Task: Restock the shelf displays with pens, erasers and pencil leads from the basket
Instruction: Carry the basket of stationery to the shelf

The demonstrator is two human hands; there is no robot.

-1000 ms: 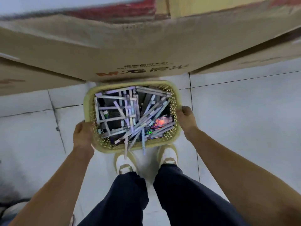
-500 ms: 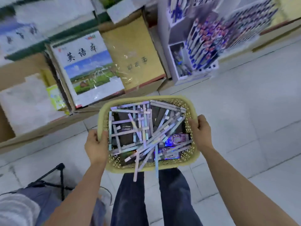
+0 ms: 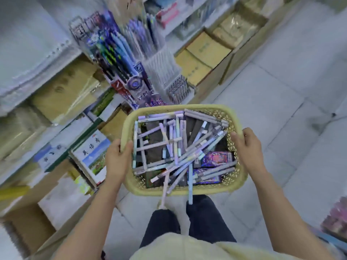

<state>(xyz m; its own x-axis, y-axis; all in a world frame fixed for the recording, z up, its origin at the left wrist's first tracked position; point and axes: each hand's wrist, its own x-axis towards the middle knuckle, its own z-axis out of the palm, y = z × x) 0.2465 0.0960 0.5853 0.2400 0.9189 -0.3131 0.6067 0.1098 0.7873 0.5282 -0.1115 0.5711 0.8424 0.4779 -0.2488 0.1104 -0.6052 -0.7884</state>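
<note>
A yellow woven plastic basket [image 3: 238, 184] is held in front of me above the floor. It is full of loose pastel pens [image 3: 174, 147] and dark flat packets [image 3: 217, 159]; two pens stick out over its near rim. My left hand [image 3: 116, 158] grips the left rim, thumb inside. My right hand [image 3: 247, 147] grips the right rim. Pen display racks [image 3: 120, 53] stand on the low shelf just beyond the basket, blurred by motion.
Stacks of notebooks [image 3: 92, 156] and wrapped brown exercise books [image 3: 206, 47] fill the shelf and cardboard boxes on the left and far side. The grey tiled floor [image 3: 281, 102] spreads to the right. More goods [image 3: 336, 220] sit at the right edge.
The basket has come up off the floor with both hands on it. The view swung from cardboard boxes to the shelf with pen displays.
</note>
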